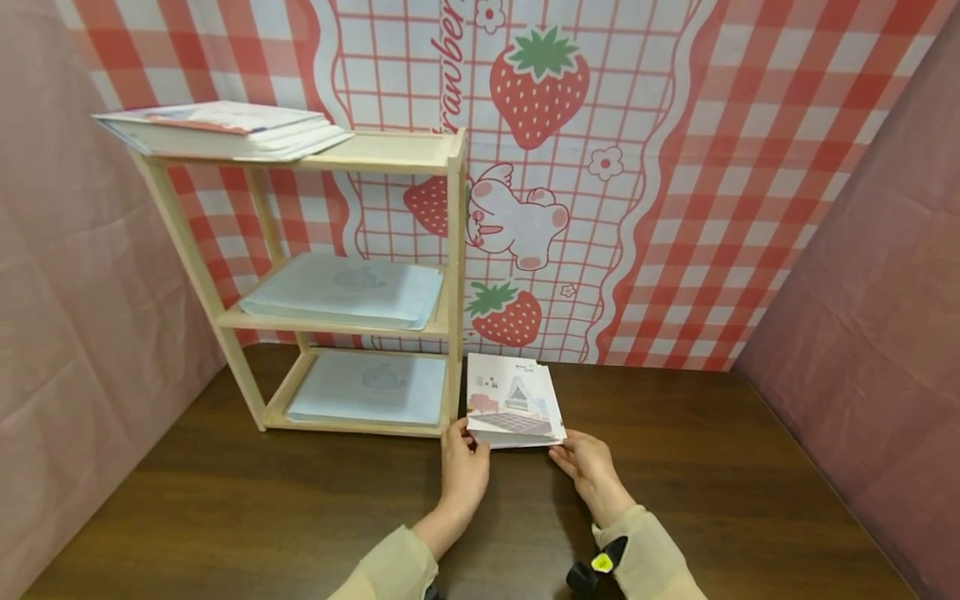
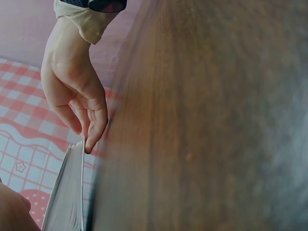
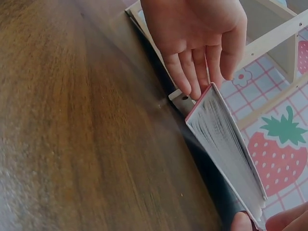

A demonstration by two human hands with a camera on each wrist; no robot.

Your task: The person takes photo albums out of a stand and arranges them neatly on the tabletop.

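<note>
A thick picture book with a building printed on its white cover lies on the dark wooden table, just right of the shelf. Its page block faces me, and another white edge steps out at its back right corner. My left hand is at the near left corner; its fairly straight fingers touch the spine side, with the thumb apart from the cover. At the near right corner my right hand pinches the book's edge, thumb above and fingertips below.
A three-level wooden shelf stands at left. Several books are stacked on top, with pale blue books on the middle board and the bottom board. A strawberry-print cloth hangs behind the table; pink cloth hangs at the sides.
</note>
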